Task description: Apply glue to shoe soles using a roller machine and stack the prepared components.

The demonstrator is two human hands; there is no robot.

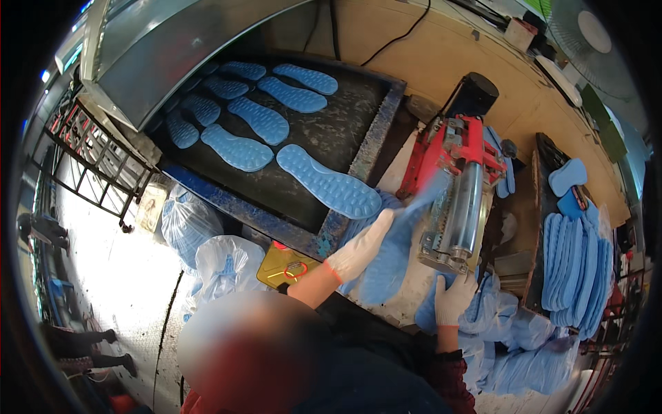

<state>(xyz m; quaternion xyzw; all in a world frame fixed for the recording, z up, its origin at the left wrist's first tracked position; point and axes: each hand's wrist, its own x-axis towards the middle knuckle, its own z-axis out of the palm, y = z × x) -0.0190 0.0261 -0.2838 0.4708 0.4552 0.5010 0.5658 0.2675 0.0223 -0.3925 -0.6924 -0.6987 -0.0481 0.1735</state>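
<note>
L fingers [383, 221] — blurred blue insole [427, 196] at tips.

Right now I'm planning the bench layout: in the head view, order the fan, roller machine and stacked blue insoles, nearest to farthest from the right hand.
1. Roller machine, just beyond the right hand.
2. Stacked blue insoles, off to the right.
3. Fan, far upper right.

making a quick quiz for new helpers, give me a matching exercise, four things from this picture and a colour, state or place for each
1. left hand
2. bed surface
3. machine roller
4. fan

A. shiny silver
B. black, with blue insoles lying on it
C. white-gloved
D. near the upper right edge

Pairs: 1-C; 2-B; 3-A; 4-D
</note>
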